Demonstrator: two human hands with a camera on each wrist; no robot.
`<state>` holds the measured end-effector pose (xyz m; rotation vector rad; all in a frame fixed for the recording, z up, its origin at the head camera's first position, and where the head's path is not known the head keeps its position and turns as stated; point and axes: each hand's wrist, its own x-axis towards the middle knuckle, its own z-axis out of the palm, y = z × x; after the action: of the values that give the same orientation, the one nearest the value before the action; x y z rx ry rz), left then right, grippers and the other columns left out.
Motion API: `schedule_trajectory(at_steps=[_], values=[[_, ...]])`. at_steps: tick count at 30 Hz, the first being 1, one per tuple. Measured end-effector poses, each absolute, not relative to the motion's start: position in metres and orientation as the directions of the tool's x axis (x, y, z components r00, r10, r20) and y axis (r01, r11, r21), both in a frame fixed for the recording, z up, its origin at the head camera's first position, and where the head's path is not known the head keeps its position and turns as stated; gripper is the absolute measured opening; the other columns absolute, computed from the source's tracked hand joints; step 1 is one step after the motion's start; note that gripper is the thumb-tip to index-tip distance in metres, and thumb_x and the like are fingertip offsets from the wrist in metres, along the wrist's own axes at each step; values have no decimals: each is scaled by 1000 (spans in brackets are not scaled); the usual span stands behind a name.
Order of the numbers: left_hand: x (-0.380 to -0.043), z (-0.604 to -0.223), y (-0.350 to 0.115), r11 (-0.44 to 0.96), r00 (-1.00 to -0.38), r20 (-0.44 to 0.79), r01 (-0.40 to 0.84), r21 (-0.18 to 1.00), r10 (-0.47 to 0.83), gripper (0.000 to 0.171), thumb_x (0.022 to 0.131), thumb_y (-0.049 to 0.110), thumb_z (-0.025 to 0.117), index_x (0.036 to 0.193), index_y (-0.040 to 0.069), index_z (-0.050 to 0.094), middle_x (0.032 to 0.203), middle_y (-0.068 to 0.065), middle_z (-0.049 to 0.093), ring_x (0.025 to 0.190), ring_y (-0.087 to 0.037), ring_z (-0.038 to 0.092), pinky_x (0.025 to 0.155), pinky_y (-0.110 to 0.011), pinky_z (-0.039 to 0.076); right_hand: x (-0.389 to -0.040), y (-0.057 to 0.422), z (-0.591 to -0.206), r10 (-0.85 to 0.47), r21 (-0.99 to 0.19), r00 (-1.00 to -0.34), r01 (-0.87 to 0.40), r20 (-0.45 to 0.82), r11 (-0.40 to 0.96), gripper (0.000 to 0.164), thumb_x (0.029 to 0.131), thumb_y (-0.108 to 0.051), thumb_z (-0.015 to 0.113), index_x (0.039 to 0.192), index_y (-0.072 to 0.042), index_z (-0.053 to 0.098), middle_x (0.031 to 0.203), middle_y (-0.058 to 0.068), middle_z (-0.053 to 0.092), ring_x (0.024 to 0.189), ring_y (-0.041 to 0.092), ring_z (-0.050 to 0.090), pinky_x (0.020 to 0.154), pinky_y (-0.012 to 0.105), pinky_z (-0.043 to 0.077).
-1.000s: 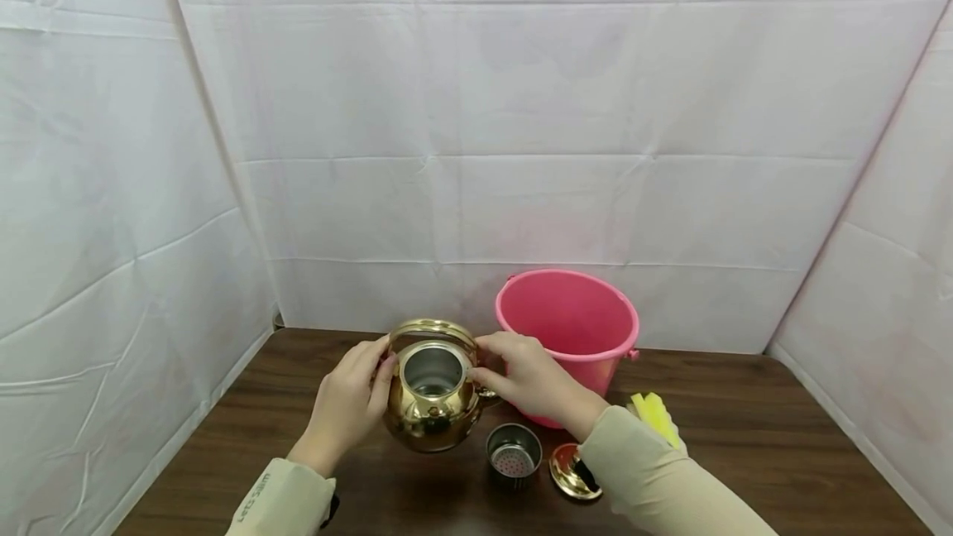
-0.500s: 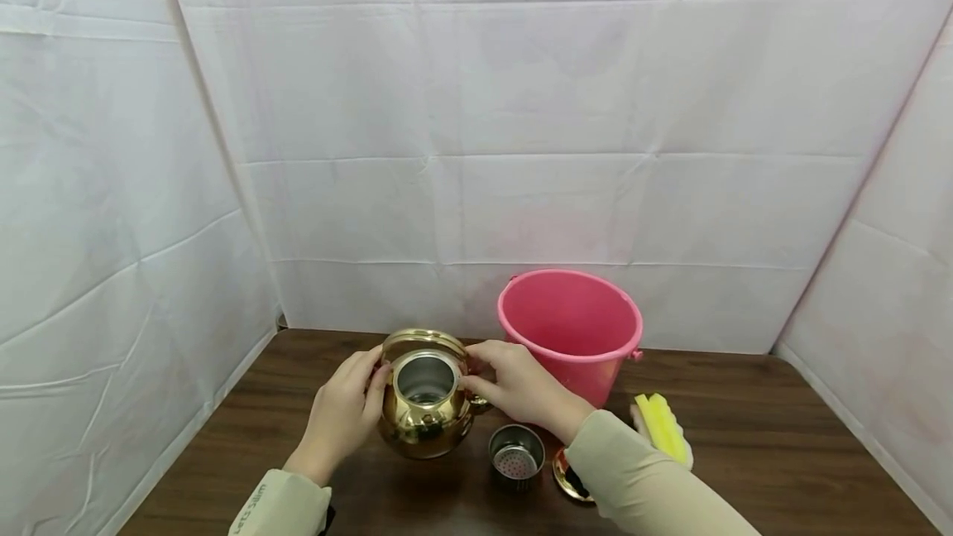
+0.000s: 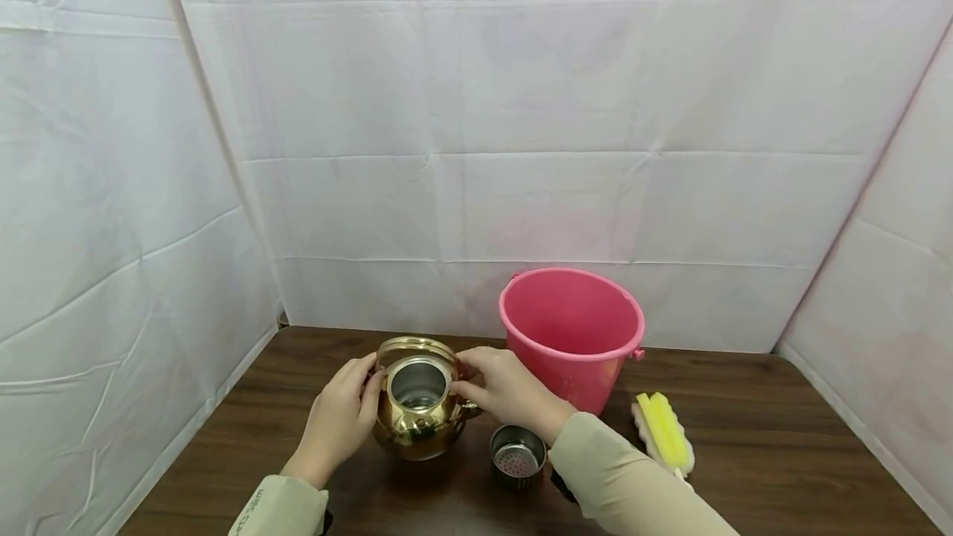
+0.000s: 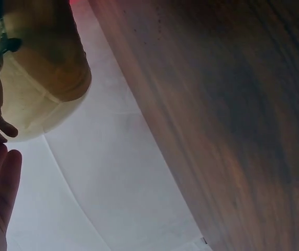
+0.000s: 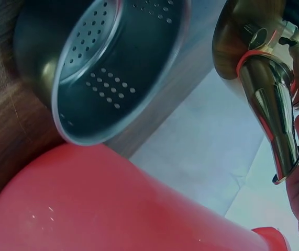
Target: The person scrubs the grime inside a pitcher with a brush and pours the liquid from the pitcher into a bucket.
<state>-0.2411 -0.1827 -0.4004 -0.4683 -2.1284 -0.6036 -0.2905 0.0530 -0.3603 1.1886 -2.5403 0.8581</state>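
Observation:
A shiny gold teapot without its lid stands upright between my hands, its steel inside visible through the round mouth. My left hand grips it at the left foot of the arched handle, thumb near the rim. On the other side, my right hand pinches the handle's right foot, above the spout. Whether the teapot's base touches the table cannot be told. A steel strainer basket with a perforated bottom sits to its right. My right sleeve mostly hides the lid, whose black knob peeks out.
Behind the strainer stands a pink bucket. A yellow and white sponge brush lies right of it on the dark wooden table. White cloth walls enclose the back and sides.
Both hands have lowered the teapot and carried it slightly left, their hold unchanged. My right sleeve has shifted left, covering most of the lid and exposing more of the sponge brush.

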Motion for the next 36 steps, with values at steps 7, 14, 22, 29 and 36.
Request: schedule_trajectory(at_steps=[7, 14, 22, 29, 36], values=[[-241, -407, -186, 818, -631, 772, 484, 310, 81, 26, 88, 2, 62, 112, -6, 62, 94, -11, 65, 73, -15, 60, 62, -33, 52, -290, 49, -367, -635, -406, -657, -753, 408, 518, 26, 85, -21, 71, 109, -10, 67, 99, -2, 70, 90, 7, 65, 80, 22, 52], [-238, -411, -188, 824, -675, 736, 447, 348, 55, 25, 89, 3, 61, 112, -6, 62, 95, -13, 66, 75, -16, 62, 63, -36, 52, -290, 44, -372, -635, -432, -670, -739, 384, 517, 25, 85, -21, 71, 108, -11, 68, 98, -2, 70, 89, 6, 65, 78, 20, 52], [-234, -415, -190, 822, -759, 650, 391, 415, 33, 27, 91, 6, 60, 115, -5, 62, 100, -13, 66, 79, -17, 63, 65, -35, 53, -289, 42, -380, -636, -444, -691, -716, 343, 539, 23, 86, -22, 71, 107, -14, 68, 99, -4, 70, 89, 4, 64, 77, 18, 52], [-235, -420, -190, 817, -735, 677, 415, 401, 41, 26, 88, 4, 62, 112, -5, 63, 97, -12, 67, 75, -15, 63, 62, -30, 52, -288, 41, -382, -637, -459, -703, -701, 315, 547, 26, 85, -22, 71, 109, -12, 68, 100, -3, 70, 89, 4, 64, 77, 19, 52], [-234, -422, -193, 811, -750, 661, 406, 421, 33, 26, 89, 3, 62, 113, -6, 62, 99, -14, 67, 76, -16, 64, 62, -29, 53, -288, 39, -384, -640, -461, -706, -696, 302, 551, 25, 85, -22, 71, 109, -13, 68, 99, -4, 69, 88, 2, 64, 76, 16, 51]])
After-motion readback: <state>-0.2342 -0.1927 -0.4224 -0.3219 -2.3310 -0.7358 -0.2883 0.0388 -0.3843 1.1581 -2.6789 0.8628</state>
